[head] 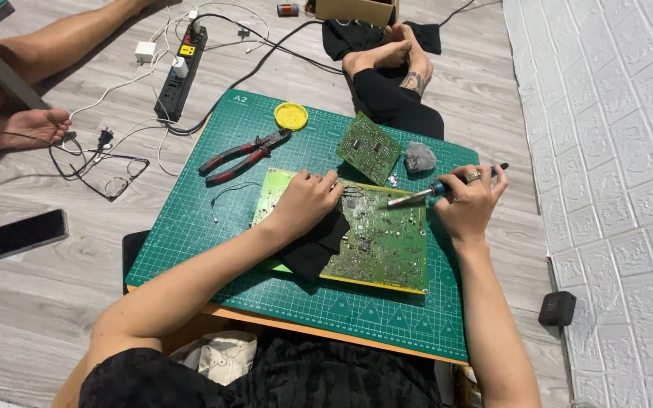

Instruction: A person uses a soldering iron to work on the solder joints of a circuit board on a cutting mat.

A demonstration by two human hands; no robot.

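A large green circuit board (379, 242) lies on a green cutting mat (190, 219). My left hand (304, 202) rests on the board's upper left part, fingers curled at its top edge, over a black cloth (319, 245). My right hand (468, 202) grips a soldering iron (440, 189) with a blue and black handle. Its metal tip points left and sits just above the board's top edge.
A smaller green circuit board (368, 147), grey wool ball (419, 157), yellow round tin (291, 115) and red-handled pliers (239, 157) lie on the mat. On the floor are a power strip (181, 72), glasses (119, 181) and a phone (24, 234). Other people's bare feet (20, 127) are nearby.
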